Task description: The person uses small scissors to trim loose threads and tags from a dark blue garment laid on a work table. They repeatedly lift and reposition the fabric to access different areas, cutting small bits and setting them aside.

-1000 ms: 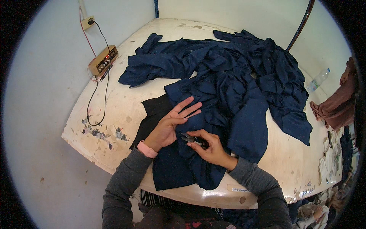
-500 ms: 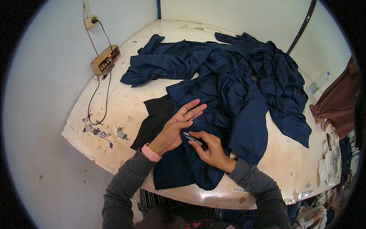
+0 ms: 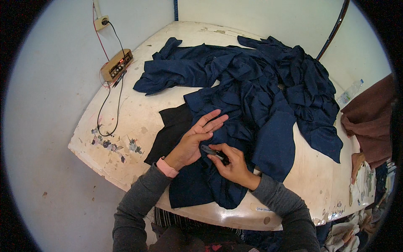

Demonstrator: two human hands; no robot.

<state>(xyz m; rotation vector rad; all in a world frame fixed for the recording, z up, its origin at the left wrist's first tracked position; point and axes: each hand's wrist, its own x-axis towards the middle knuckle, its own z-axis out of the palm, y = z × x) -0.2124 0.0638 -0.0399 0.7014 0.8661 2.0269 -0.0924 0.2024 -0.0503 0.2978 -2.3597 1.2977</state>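
Observation:
My left hand (image 3: 191,145) is palm up over the dark blue cloth (image 3: 191,187), its fingers stretched out and its thumb lying across the palm. Just right of it, my right hand (image 3: 234,164) grips small thread snips (image 3: 208,150) between thumb and fingers, the blade end pointing at my left palm. Whether a thread runs between the hands is too fine to see. Part of a black fabric piece (image 3: 170,132) shows left of my left hand, next to the blue cloth.
More rumpled dark blue garments (image 3: 252,71) spread over the far half of the pale, worn table (image 3: 319,180). A control box (image 3: 117,65) with cables stands at the left edge. At right are a plastic bottle (image 3: 352,90) and a person in brown clothing (image 3: 369,122).
The snips have turned slightly in my right hand, and their blades look closer together. The person at right has shifted, with the hand lower. My left hand stays in place.

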